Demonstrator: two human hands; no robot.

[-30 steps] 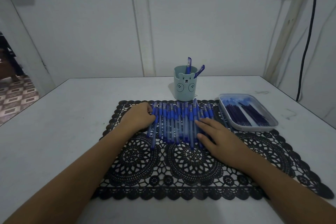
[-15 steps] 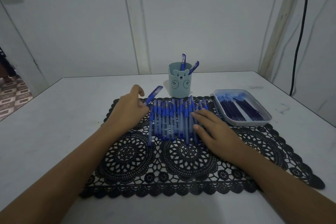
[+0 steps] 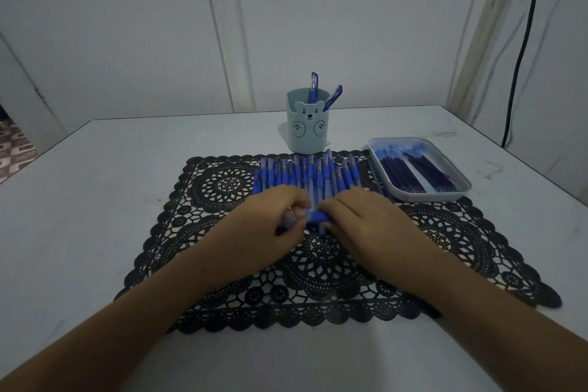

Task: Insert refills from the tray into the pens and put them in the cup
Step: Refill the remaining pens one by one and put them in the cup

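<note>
Where pens [image 3: 305, 172] lie, mat [image 3: 445, 248] covers table [image 3: 95, 200] before wall [image 3: 127, 25].

- Left hand [image 3: 270, 216] and right hand [image 3: 366, 223] meet above the lace mat [image 3: 222, 280], both gripping one pen [image 3: 313, 216] held crosswise.
- Pen row [image 3: 305, 173] lies on the mat beyond the hands.
- Bear-faced cup [image 3: 307, 129], behind the row, holds two upright pens [image 3: 314, 86].
- Tray [image 3: 458, 191], at right on the worktop [image 3: 95, 200], contains refills [image 3: 410, 172].

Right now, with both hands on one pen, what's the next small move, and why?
Probably pull or twist the pen apart: the left hand grips its barrel, the right hand its blue end, and no refill from the tray is in hand yet.
</note>
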